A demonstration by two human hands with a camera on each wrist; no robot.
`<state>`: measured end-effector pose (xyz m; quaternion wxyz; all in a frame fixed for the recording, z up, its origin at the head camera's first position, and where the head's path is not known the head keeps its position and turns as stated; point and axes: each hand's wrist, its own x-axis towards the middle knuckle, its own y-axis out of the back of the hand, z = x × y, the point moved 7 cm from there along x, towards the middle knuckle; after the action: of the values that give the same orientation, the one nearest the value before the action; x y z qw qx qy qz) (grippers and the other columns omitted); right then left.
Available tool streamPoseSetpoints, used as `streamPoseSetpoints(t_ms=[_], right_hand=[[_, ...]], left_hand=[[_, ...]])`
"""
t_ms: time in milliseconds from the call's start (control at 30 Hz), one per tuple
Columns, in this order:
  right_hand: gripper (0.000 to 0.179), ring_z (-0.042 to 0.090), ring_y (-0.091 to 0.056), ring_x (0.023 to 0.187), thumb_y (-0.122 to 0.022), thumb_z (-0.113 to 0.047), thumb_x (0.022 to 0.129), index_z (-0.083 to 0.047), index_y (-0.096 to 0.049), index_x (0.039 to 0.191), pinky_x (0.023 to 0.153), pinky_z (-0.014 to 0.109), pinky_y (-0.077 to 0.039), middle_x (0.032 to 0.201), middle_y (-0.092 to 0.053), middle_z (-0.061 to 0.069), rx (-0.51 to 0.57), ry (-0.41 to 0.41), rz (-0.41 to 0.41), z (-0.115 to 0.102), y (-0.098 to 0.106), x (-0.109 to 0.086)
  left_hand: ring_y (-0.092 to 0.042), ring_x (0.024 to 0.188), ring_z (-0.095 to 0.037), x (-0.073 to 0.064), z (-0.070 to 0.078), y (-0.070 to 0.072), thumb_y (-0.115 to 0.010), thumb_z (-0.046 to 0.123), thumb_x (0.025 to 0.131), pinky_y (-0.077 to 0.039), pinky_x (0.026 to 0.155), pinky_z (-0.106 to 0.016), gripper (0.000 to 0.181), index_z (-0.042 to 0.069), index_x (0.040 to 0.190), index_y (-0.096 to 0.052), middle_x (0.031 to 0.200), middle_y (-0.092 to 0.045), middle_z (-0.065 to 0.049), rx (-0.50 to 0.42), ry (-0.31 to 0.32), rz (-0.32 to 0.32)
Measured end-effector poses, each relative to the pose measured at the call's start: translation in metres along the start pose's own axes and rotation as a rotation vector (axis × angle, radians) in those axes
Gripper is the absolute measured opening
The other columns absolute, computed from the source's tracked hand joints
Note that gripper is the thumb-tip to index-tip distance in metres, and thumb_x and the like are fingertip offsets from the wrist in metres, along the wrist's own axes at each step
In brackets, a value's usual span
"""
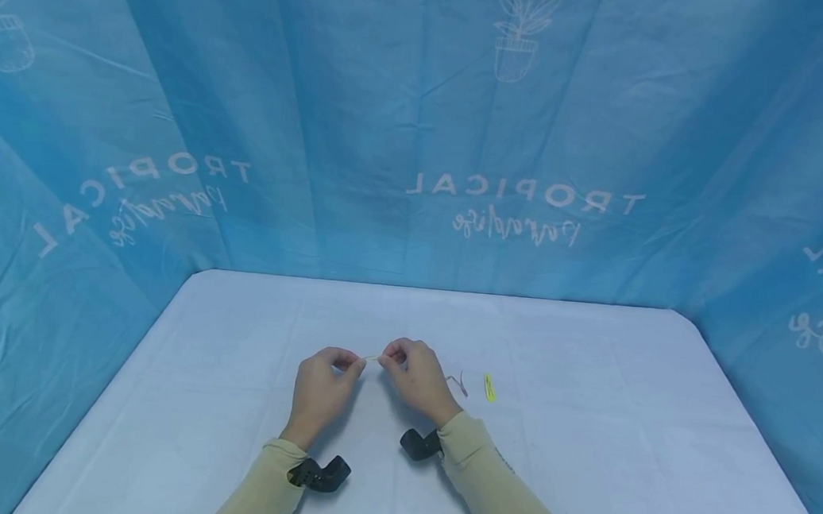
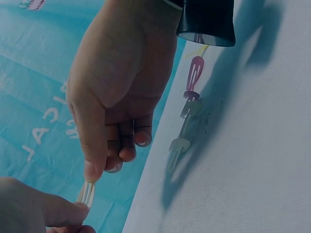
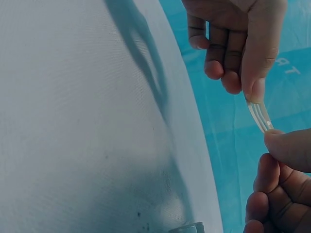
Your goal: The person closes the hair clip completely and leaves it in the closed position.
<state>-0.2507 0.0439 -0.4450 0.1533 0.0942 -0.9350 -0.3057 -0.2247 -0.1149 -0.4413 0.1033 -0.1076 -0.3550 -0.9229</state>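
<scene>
A narrow, pale strip with lengthwise slots (image 3: 260, 116) spans the gap between my two hands, held above the table. My left hand (image 1: 321, 390) pinches one end between thumb and fingers. The other end is pinched by my right hand (image 1: 417, 378). The strip bows slightly in the right wrist view, and both its ends are hidden under the fingertips. In the head view, a thin, bent brownish piece (image 1: 458, 384) lies just right of my right hand. Farther right is a small yellow strip (image 1: 490, 387) with dark marks.
A white cloth covers the table (image 1: 584, 460). Blue printed curtain (image 1: 420, 130) surrounds its back and sides. Black wrist cameras (image 1: 325, 474) sit at both sleeves. In the left wrist view, a pink slotted piece (image 2: 195, 75) lines up with translucent pale pieces (image 2: 179, 145).
</scene>
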Motion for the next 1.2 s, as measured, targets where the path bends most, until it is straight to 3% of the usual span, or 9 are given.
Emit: streamPoseSetpoints(t_ms=[300, 1200], right_hand=[[0.01, 0.015, -0.055, 0.083, -0.065, -0.017, 0.098, -0.009, -0.069, 0.093, 0.076, 0.033, -0.045, 0.087, -0.062, -0.002, 0.008, 0.009, 0.031, 0.0023, 0.0008, 0.0], [0.006, 0.014, -0.057, 0.083, -0.068, -0.017, 0.096, -0.012, -0.07, 0.097, 0.074, 0.032, -0.046, 0.09, -0.065, -0.001, 0.012, -0.069, 0.069, 0.0071, 0.004, 0.0013]], left_hand=[[-0.065, 0.077, -0.021, 0.0005, -0.0013, -0.0011, -0.075, 0.016, 0.09, -0.05, 0.071, -0.039, 0.011, 0.005, 0.09, -0.074, 0.082, -0.071, -0.005, -0.016, -0.012, -0.012], [-0.058, 0.071, -0.012, 0.0003, 0.0026, -0.0066, -0.077, 0.016, 0.088, -0.045, 0.067, -0.031, 0.01, 0.006, 0.089, -0.076, 0.078, -0.069, 0.0, -0.019, -0.045, -0.087]])
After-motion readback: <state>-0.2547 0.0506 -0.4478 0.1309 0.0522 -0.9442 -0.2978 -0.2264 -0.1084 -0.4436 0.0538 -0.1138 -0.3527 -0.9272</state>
